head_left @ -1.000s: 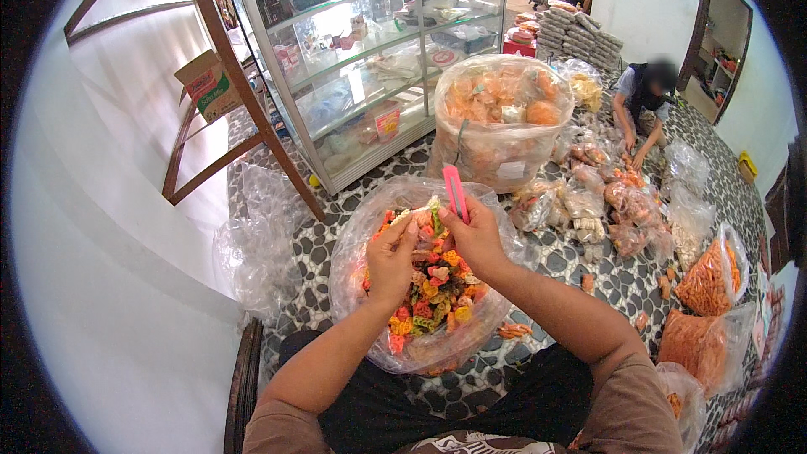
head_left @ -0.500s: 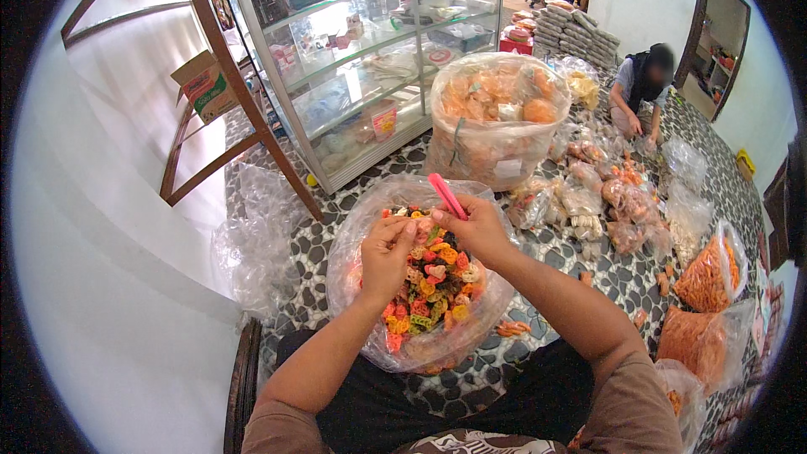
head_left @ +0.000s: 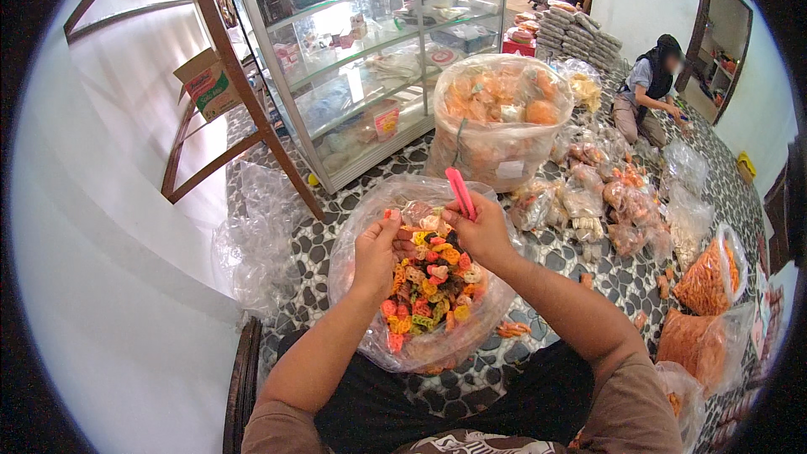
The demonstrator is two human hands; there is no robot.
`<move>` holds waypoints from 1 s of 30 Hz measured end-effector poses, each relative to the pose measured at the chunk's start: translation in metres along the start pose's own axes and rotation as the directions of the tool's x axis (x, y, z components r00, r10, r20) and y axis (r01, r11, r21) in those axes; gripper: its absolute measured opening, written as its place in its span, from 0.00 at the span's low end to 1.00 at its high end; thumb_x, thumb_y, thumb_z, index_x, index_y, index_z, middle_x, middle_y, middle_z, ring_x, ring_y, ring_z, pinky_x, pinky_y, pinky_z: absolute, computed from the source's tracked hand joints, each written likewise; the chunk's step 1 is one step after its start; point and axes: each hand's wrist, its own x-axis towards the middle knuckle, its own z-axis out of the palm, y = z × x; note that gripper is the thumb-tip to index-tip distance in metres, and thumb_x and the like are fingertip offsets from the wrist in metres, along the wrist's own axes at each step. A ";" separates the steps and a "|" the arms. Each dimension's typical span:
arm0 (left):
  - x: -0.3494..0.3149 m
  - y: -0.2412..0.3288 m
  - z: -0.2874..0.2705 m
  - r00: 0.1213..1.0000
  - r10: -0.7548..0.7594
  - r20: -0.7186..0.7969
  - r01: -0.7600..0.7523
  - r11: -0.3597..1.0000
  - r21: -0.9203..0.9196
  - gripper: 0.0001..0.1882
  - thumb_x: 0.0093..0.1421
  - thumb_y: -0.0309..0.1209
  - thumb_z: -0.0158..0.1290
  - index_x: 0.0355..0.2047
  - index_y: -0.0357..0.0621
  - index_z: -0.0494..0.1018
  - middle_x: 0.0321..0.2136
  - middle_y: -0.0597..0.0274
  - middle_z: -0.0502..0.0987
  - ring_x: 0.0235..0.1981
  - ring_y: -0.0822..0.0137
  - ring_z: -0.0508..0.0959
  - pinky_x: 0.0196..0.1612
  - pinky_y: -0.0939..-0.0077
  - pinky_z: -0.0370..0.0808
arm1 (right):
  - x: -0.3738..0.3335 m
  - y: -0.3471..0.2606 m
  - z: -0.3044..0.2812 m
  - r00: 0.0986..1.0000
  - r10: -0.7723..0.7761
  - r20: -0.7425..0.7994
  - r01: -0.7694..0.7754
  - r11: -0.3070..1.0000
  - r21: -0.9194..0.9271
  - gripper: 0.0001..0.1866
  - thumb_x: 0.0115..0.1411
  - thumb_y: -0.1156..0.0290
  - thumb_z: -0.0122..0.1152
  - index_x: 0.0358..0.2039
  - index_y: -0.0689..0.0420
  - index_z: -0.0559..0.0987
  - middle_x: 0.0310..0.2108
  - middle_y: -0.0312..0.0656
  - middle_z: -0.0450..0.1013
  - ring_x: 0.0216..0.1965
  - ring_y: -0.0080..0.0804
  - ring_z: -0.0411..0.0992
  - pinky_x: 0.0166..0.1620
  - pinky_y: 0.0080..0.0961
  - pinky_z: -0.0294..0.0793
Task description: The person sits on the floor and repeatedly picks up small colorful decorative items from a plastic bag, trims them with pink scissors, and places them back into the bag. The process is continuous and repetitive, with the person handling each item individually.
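Note:
Between my knees stands a large clear plastic bag (head_left: 357, 319), its mouth rolled open around colourful crackers (head_left: 433, 286) in red, orange, yellow, green and dark tones. Over its far part, my left hand (head_left: 378, 250) is closed in a pinch; a small red bit shows at the fingertips, but what they grip is unclear. My right hand (head_left: 483, 234) is wrapped round a slim pink tool (head_left: 460, 193) that points up and away; its working end is hidden. Between the hands, a small clear bag (head_left: 416, 212) appears to hold crackers, partly covered by my fingers.
Beyond stands a tall sack (head_left: 500, 130) of orange packs, beside a glass display case (head_left: 370, 67). Packed bags (head_left: 626, 202) and bags of orange snacks (head_left: 710, 277) lie to the right. A person (head_left: 647, 92) kneels at the far right. Loose plastic (head_left: 261, 244) lies left.
My hands have moved apart: the left slightly left and down, the right a little right with the pink tool. The kneeling person has straightened up and lifted their hands.

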 end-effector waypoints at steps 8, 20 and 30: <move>-0.002 0.004 0.002 0.999 0.045 -0.020 -0.045 0.999 0.015 0.12 0.68 0.37 0.60 0.34 0.39 0.76 0.28 0.61 0.80 0.24 0.71 0.79 0.28 0.76 0.81 | 0.002 0.004 0.004 0.987 -0.162 0.005 0.162 0.986 -0.044 0.12 0.60 0.73 0.72 0.43 0.61 0.81 0.29 0.33 0.77 0.29 0.16 0.71 0.31 0.19 0.71; -0.001 0.002 0.001 0.950 0.303 -0.071 -0.253 0.885 0.392 0.04 0.59 0.22 0.62 0.33 0.33 0.78 0.24 0.62 0.80 0.21 0.75 0.79 0.25 0.81 0.77 | 0.003 0.005 0.004 0.998 -0.049 0.040 0.046 0.996 0.076 0.11 0.61 0.75 0.70 0.43 0.64 0.82 0.31 0.34 0.78 0.33 0.19 0.73 0.38 0.21 0.75; -0.006 -0.004 0.004 0.971 0.235 -0.033 -0.208 0.910 0.358 0.04 0.58 0.19 0.58 0.33 0.35 0.75 0.24 0.63 0.79 0.21 0.77 0.77 0.24 0.84 0.74 | -0.003 0.006 0.001 0.992 -0.043 0.119 0.052 0.996 -0.075 0.10 0.61 0.76 0.70 0.42 0.64 0.80 0.34 0.35 0.78 0.36 0.19 0.73 0.41 0.21 0.75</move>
